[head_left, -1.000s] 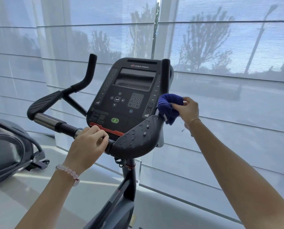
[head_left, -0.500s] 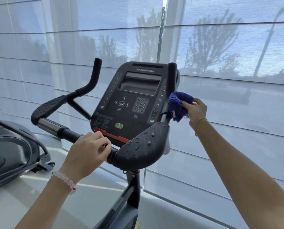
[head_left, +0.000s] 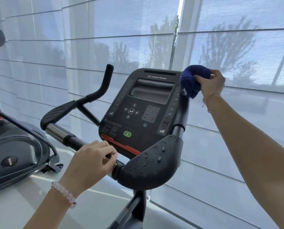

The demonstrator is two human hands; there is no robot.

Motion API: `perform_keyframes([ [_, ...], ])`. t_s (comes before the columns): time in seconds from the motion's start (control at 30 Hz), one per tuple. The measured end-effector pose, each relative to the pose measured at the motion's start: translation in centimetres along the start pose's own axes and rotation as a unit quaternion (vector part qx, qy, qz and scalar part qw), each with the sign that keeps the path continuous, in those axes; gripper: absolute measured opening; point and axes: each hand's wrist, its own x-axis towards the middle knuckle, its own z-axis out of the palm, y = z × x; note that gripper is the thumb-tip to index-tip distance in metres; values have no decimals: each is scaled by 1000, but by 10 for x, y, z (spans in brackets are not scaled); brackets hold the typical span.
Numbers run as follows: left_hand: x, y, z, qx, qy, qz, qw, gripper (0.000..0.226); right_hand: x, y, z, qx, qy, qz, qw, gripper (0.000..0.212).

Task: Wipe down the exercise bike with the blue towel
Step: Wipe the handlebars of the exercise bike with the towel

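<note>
The blue towel (head_left: 193, 80) is bunched into a wad whose long axis runs roughly up and down, its loose end pointing down. It sits over the top of the exercise bike's (head_left: 147, 167) right upright grip (head_left: 183, 111), just beside the console's (head_left: 144, 106) upper right corner. The grip's tip is hidden under the cloth, and the bike's frame is cut off at the bottom edge. The right hand (head_left: 212, 83) lies on the towel's right side, fingers curled into the fabric and clutching it; their tips are partly buried. The left hand (head_left: 91, 161) wraps the crossbar below the console. Water drops bead on the right elbow pad (head_left: 154, 172) — small, scattered.
</note>
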Motion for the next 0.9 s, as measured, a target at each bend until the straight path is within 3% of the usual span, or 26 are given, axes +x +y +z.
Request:
perform_keyframes([
  [0.27, 0, 3, 1, 4, 1, -1, 1000, 14, -23, 28, -21, 16, -38, 42, 998, 29],
  [0.47, -3, 7, 0, -11, 7, -19, 1000, 13, -60, 46, -48, -100, -85, 19, 991, 32],
  [0.73, -5, 8, 1, -22, 21, -20, 999, 13, -82, 11, -52, -305, -220, -88, 922, 31],
  [0.9, -5, 7, 2, -28, 25, -22, 999, 15, -88, 3, -33, -386, -186, -131, 894, 22],
])
